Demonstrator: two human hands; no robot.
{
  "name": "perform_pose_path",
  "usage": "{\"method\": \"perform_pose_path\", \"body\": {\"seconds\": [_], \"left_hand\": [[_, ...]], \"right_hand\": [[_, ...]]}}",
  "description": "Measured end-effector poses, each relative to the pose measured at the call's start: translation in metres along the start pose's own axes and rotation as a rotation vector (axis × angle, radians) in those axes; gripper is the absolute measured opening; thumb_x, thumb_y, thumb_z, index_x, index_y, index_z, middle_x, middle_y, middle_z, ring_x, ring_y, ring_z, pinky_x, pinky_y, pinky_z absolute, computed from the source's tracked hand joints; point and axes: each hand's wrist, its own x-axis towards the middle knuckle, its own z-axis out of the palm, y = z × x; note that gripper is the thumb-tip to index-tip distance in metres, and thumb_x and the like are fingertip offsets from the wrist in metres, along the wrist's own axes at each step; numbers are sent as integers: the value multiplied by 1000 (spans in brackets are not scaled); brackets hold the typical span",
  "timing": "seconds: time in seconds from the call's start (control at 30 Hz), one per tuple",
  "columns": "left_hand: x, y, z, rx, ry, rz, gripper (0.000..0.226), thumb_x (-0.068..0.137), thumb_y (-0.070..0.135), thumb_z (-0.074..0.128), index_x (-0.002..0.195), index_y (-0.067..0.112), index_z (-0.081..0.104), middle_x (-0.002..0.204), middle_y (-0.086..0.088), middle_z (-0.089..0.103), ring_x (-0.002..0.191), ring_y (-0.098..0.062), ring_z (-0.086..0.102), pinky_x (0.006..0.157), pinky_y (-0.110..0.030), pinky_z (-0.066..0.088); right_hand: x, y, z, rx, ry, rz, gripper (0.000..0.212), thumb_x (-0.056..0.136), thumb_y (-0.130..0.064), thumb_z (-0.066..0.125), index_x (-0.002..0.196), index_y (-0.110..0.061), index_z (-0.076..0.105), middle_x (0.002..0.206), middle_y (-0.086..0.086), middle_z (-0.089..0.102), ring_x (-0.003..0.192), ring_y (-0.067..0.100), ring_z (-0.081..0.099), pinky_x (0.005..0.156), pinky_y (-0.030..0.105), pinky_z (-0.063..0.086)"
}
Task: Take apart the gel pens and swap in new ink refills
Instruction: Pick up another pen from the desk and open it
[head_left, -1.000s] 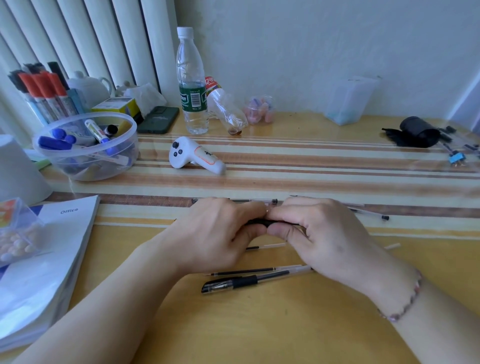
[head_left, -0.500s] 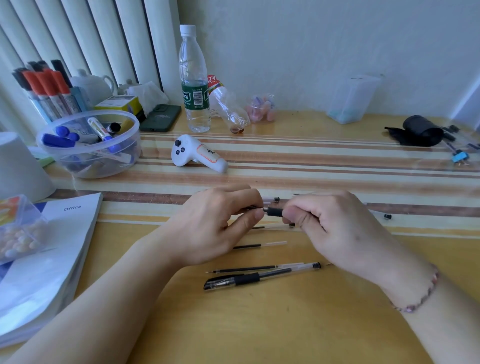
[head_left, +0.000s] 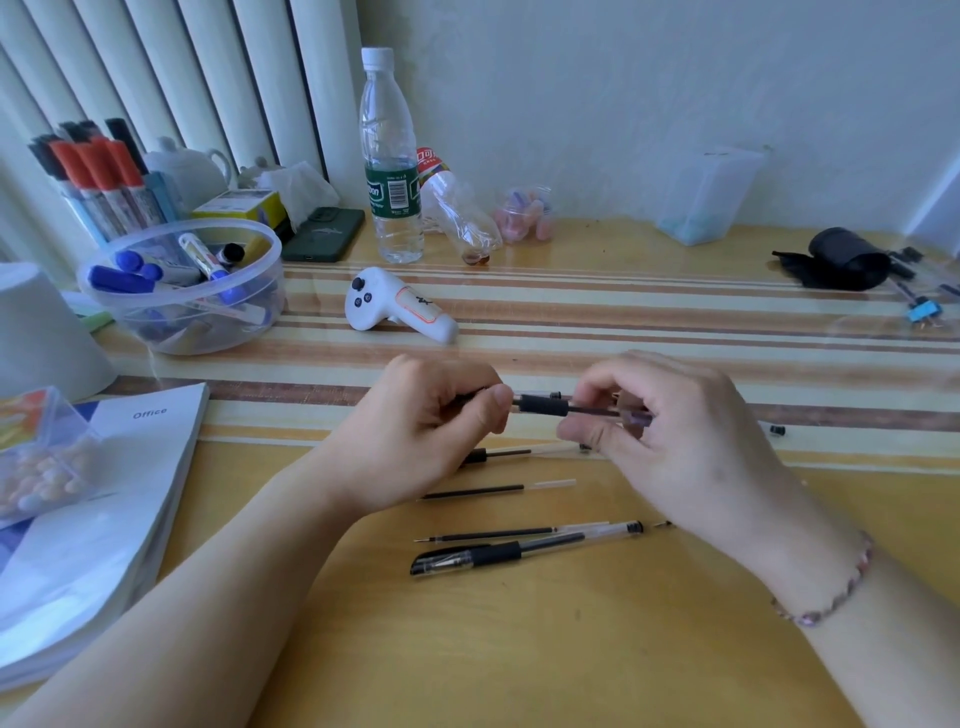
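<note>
Yellow wooden worktop (head_left: 519, 649) with a striped mat (head_left: 623, 332) across its middle, against a pale wall. Above the mat's near edge, both hands grip one pen (head_left: 543, 405) level between them. The left hand (head_left: 421, 431) is clenched around the pen's left end, thumb tip against its clear barrel. The right hand (head_left: 670, 441) pinches the right end between thumb and fingers; a dark grip sleeve shows in the gap between the hands.

On the worktop just below the hands lie two loose refills (head_left: 498, 490), one nearer than the other, and nearest the camera a capped pen (head_left: 524, 551). Another pen part (head_left: 514, 453) lies partly hidden under the hands.

Farther back stand a water bottle (head_left: 390, 156), a white controller (head_left: 397, 306) and, to the left, a clear tub of markers (head_left: 182, 286). A book (head_left: 104, 519) lies at the left edge.
</note>
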Motion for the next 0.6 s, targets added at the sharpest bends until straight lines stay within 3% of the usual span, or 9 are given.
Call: {"method": "perform_pose_path", "body": {"seconds": [0.07,0.1,0.17,0.2,0.27,0.37,0.5,0.6], "left_hand": [[0,0,1,-24,3,-21,32,94,24,50,69,12,65,50,3,45,50,-14,42,49,-22,34],[1,-1,1,-46,9,-39,31,93,26,51,69,14,67,49,3,44,49,-13,41,48,-23,34],[1,-3,0,-105,35,-90,31,93,28,51,70,16,69,49,1,42,47,-15,38,47,-27,34],[1,-4,0,-140,54,-118,32,92,31,50,70,17,70,49,-8,44,47,-23,40,47,-32,35],[2,-6,-2,-187,98,-162,32,87,36,49,73,18,70,57,-23,50,55,-39,44,50,-39,39],[4,-6,-5,-235,157,-213,24,82,27,53,70,17,70,55,-17,40,54,-31,35,51,-28,31],[5,-7,-6,-284,222,-264,24,83,22,50,71,14,69,58,-29,37,57,-42,33,56,-32,29],[5,-6,-5,-263,248,-244,24,85,26,51,75,17,71,60,-28,38,58,-40,34,54,-29,30]], "right_hand": [[0,-2,0,-3,0,17,26,76,-51,65,82,-29,54,59,-21,47,52,2,46,52,13,33],[0,-2,1,-3,-11,8,26,76,-51,64,84,-29,52,61,-22,47,54,1,49,54,12,37],[0,-2,1,-11,-11,-17,28,78,-50,63,88,-25,55,68,-20,56,62,2,60,58,25,52],[0,-2,0,-25,3,-20,29,79,-49,62,89,-23,57,69,-16,60,64,8,63,59,33,55],[1,-1,-4,-51,22,2,30,79,-50,62,90,-23,60,69,-11,64,66,10,66,59,37,57],[2,6,-14,-105,13,45,36,76,-57,58,92,-25,65,74,-11,68,69,10,67,61,37,57],[3,14,-21,-132,-19,113,39,76,-61,57,93,-27,69,80,-14,69,73,6,65,66,35,56],[3,11,-20,-168,-84,93,39,77,-63,53,91,-31,70,80,-18,69,72,3,63,64,30,54]]}}
